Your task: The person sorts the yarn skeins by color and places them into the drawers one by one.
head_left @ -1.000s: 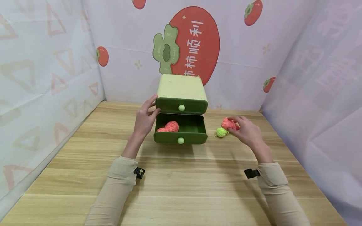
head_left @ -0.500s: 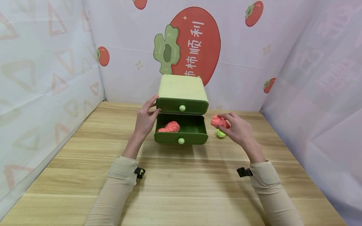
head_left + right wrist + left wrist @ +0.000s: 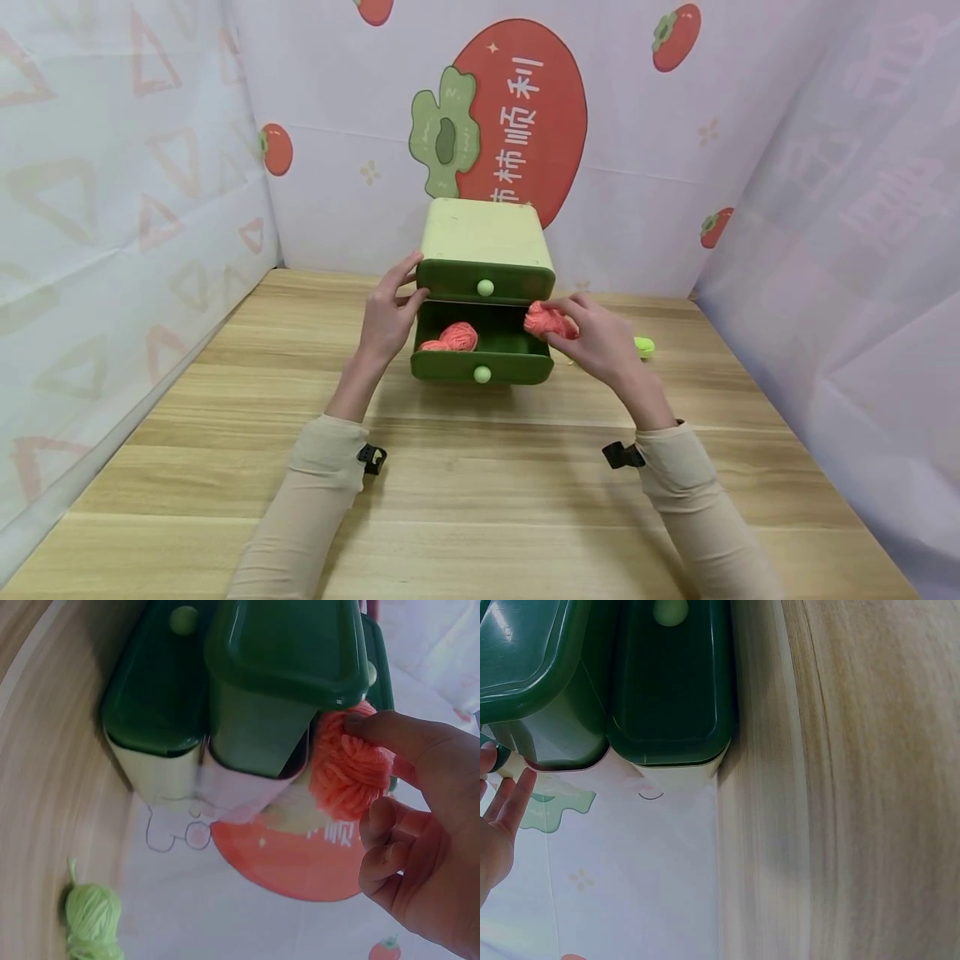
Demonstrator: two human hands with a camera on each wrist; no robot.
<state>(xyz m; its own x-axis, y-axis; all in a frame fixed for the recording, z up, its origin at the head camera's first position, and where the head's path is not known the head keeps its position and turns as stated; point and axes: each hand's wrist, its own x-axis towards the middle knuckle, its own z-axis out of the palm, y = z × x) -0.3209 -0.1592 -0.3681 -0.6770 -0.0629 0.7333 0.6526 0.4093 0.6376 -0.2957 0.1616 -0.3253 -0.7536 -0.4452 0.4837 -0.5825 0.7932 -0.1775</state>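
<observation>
A small cabinet (image 3: pixel 487 233) has its middle drawer (image 3: pixel 450 365) pulled out, with coral yarn balls (image 3: pixel 459 337) at its left side. My right hand (image 3: pixel 596 337) pinches another coral yarn ball (image 3: pixel 351 765) between thumb and fingers, at the drawer's right rim. At the cabinet's upper left corner my left hand (image 3: pixel 386 321) rests with fingers extended against the side and thumb near the front edge. The left wrist view shows only part of that hand (image 3: pixel 499 832). Bright green yarn (image 3: pixel 643 347) lies on the table behind my right hand, partly hidden.
The top drawer (image 3: pixel 450 279) stays closed, and so does the bottom drawer (image 3: pixel 154 690) under the pulled-out one. A wooden table (image 3: pixel 450 500) bears the cabinet. Printed cloth (image 3: pixel 330 208) stands behind and along both sides.
My right hand has carried the coral yarn ball leftward from above the green yarn to the drawer's right rim. The left hand keeps its place on the cabinet.
</observation>
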